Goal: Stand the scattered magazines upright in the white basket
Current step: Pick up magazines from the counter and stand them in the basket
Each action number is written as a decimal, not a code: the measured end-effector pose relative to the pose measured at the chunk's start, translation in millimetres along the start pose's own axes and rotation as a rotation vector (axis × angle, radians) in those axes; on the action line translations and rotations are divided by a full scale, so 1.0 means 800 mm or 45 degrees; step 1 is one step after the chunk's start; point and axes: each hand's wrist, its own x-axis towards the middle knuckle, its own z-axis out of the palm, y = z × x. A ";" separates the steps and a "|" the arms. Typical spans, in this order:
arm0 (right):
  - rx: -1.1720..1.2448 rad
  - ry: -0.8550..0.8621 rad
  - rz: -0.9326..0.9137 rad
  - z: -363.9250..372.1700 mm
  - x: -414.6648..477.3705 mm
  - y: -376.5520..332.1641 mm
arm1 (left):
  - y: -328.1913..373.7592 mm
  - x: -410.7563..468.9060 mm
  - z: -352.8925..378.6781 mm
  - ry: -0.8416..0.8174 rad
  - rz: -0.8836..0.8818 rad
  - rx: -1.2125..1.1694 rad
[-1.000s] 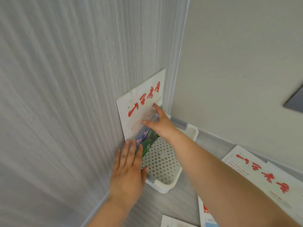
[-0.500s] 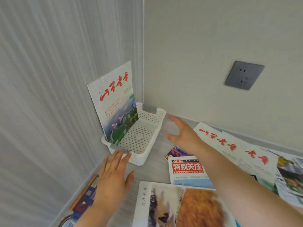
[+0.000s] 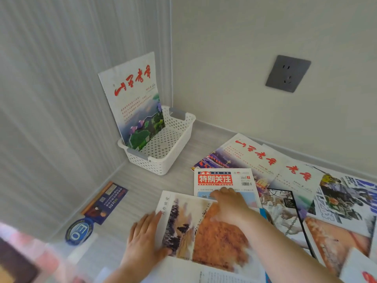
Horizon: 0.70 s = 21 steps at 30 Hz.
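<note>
Basket [image 3: 163, 158] sits in the corner with one magazine [image 3: 134, 101] upright inside, leaning on the wall. Both hands lie open on a painted-cover magazine [image 3: 204, 231]: left hand [image 3: 146, 240] at its edge, right hand [image 3: 230, 205] on top, gripping nothing.

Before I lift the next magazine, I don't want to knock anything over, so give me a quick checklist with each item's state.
1. White basket has free room beside the standing magazine: ok.
2. Standing magazine upright, leaning on the left wall: ok.
3. Left hand on the painting-cover magazine's left edge: ok.
4. Right hand on its upper part: ok, but firm grip: cannot tell.
5. Painting-cover magazine lies on top, nothing over it but the hands: ok.
6. Surface between it and the basket is bare: ok.
</note>
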 end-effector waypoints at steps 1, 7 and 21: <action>0.007 -0.038 0.027 -0.005 0.004 -0.002 | 0.001 -0.001 0.000 0.019 0.012 -0.015; 0.146 -0.280 -0.054 -0.023 0.013 -0.013 | -0.005 -0.002 -0.003 0.040 -0.018 -0.119; 1.116 0.135 -0.239 -0.118 -0.044 0.030 | 0.004 -0.014 -0.078 0.002 -0.357 -1.846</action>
